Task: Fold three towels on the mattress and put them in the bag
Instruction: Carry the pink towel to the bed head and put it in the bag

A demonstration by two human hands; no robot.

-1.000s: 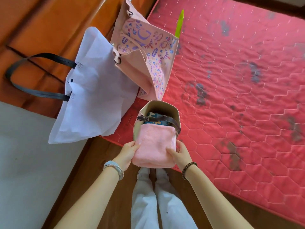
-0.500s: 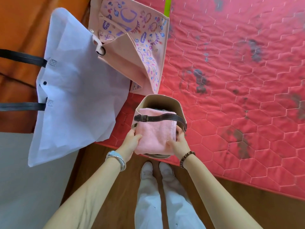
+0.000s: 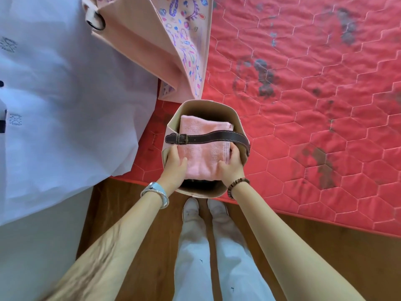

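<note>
A folded pink towel lies inside the beige bucket bag, under its dark brown strap. The bag stands at the near edge of the red quilted mattress. My left hand grips the towel's left side and my right hand grips its right side, both reaching into the bag's mouth. Whatever lies beneath the pink towel is hidden.
A large white bag lies to the left, partly over the mattress corner. A pink patterned tote stands behind the beige bag. Brown wooden floor and my white shoes are below.
Both hands have lowered the pink towel from in front of the bag down into it, under the strap. The camera has moved closer to the bag.
</note>
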